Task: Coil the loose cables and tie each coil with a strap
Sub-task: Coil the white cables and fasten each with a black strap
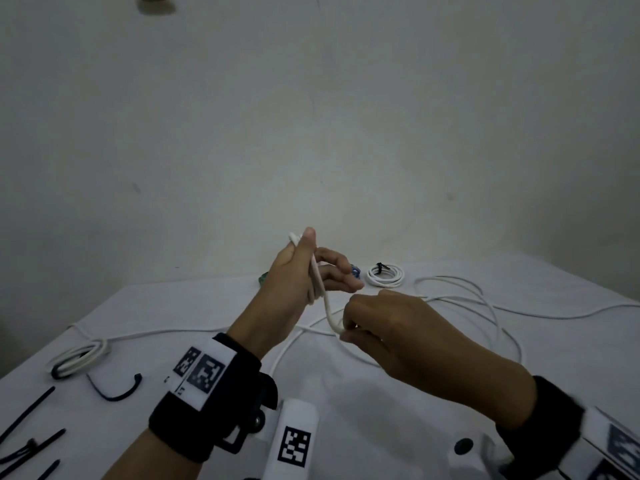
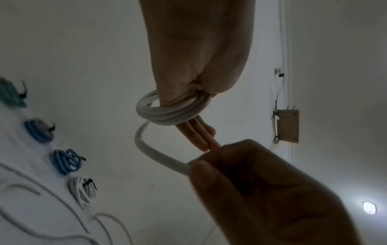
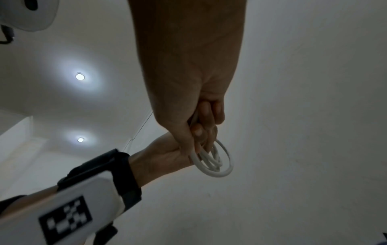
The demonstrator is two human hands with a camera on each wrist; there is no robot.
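Observation:
My left hand (image 1: 294,275) is raised over the table, its thumb pinning the end of a white cable (image 1: 320,289) against the hand. Several turns of that cable form a coil (image 2: 173,112) wound round its straight fingers. My right hand (image 1: 384,327) is just to the right and lower, and pinches the same cable (image 2: 163,159) a short way below the coil. The remaining cable (image 1: 485,306) trails in loose loops across the table to the right. In the right wrist view my right hand (image 3: 188,92) grips the cable beside the coil (image 3: 217,162).
Tied coils lie at the table's far edge: white (image 1: 385,274), two blue (image 2: 67,161), and teal (image 2: 10,94). Another white coil (image 1: 79,355) lies at the left. Black straps (image 1: 114,389) lie at the front left. A white cloth covers the table (image 1: 415,393).

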